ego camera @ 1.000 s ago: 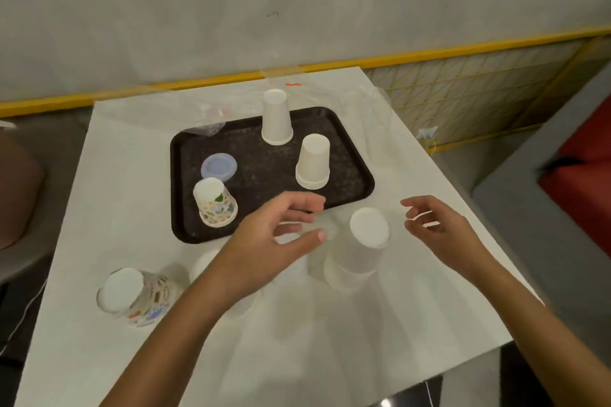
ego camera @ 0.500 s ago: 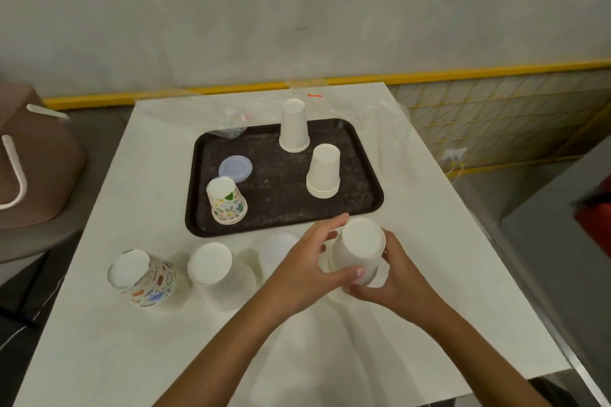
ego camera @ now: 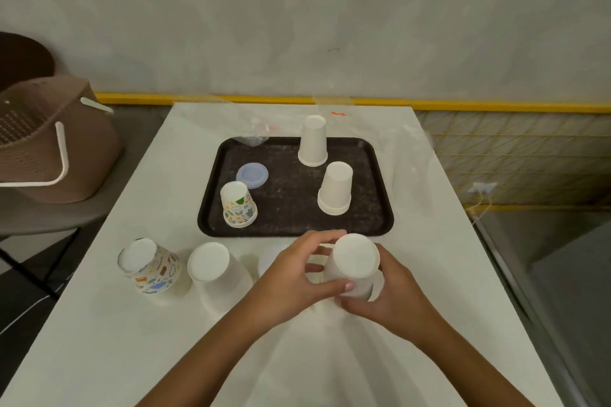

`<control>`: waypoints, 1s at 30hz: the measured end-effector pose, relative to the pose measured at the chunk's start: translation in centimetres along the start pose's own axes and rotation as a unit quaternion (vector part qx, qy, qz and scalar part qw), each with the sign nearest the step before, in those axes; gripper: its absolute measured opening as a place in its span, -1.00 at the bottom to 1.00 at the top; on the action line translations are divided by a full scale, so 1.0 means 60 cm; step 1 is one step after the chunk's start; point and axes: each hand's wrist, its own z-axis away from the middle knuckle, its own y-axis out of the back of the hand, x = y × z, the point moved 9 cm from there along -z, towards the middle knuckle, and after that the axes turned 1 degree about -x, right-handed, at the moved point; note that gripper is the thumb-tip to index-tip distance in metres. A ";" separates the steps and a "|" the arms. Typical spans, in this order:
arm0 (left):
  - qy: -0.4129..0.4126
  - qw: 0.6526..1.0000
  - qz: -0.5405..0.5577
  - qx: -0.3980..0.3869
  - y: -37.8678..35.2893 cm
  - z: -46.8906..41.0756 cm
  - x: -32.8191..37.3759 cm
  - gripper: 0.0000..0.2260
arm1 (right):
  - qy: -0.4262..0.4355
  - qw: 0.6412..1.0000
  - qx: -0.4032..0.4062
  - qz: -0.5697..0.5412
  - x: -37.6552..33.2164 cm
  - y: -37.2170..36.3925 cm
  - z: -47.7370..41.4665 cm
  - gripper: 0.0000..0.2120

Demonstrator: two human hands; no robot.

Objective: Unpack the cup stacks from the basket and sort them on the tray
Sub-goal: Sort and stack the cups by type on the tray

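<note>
Both hands have closed in: left hand [ego camera: 294,277] and right hand [ego camera: 388,296] now curl round the upturned white cup stack [ego camera: 355,259], over the table [ego camera: 99,340] just before the tray [ego camera: 281,233]. Best grip low and lift straight, lest the cups separate

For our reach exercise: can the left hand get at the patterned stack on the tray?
Probably not yet: the left hand grips a white stack. Once freed, nothing stands between it and that patterned stack.

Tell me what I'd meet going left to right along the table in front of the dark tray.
patterned cup stack → free white cup stack → left hand → held white cup stack → right hand
</note>
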 end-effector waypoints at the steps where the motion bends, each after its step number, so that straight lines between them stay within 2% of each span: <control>1: -0.001 1.000 0.000 0.003 0.002 0.001 0.005 -0.49 | 0.004 1.000 -0.004 0.003 -0.007 0.003 0.000 -0.41; 8: -0.046 0.998 0.010 0.031 0.020 0.011 0.059 -0.51 | 0.026 0.999 -0.025 0.006 -0.052 0.030 0.003 -0.38; 14: -0.086 0.995 0.016 0.050 0.047 0.007 0.123 -0.54 | 0.060 0.996 -0.045 -0.040 -0.107 0.066 0.004 -0.39; 20: -0.080 0.996 -0.001 0.051 0.061 -0.015 0.154 -0.52 | 0.072 0.993 -0.050 -0.073 -0.131 0.092 -0.013 -0.40; 26: -0.105 0.992 -0.006 0.070 0.075 -0.063 0.177 -0.57 | 0.090 0.995 -0.013 -0.046 -0.142 0.124 -0.064 -0.42; 30: -0.136 0.983 -0.086 0.082 0.067 -0.096 0.167 -0.50 | 0.129 0.991 0.040 0.004 -0.133 0.133 -0.111 -0.38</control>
